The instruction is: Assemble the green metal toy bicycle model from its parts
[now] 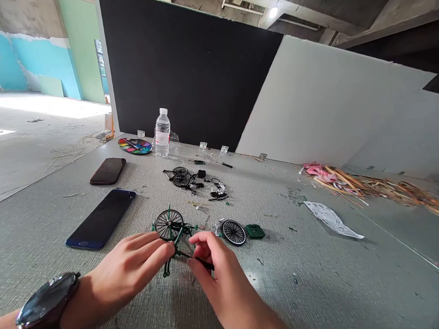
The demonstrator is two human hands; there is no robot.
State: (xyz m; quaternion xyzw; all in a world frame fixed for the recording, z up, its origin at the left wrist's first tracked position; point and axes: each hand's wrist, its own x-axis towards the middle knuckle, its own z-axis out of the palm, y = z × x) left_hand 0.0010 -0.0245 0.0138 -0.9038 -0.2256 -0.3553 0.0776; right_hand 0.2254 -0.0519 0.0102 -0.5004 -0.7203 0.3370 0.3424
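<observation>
**Miniature green metal bicycle model [176, 234] at close work**

The model stands tilted on the textured grey counter [285, 298], near the person, one black spoked wheel [168, 224] fitted. The left hand [132, 267], a dark round wristwatch [46, 303] on its wrist, reaches in flat, fingers together and clamped on the frame. The right hand [219, 267] curls down, fingers pinching a thin black rod [204, 261] against the model.

Just beside lie a loose black spoked wheel [234, 232] and a green rectangular block [255, 231]. Farther off stand a clear plastic water bottle [162, 133], its label too small to read, and a round paint palette [135, 146]. Two dark smartphones [100, 220] lie left. Black and white panels [192, 63] rise behind the counter, in a raw concrete room with teal walls [41, 66].
</observation>
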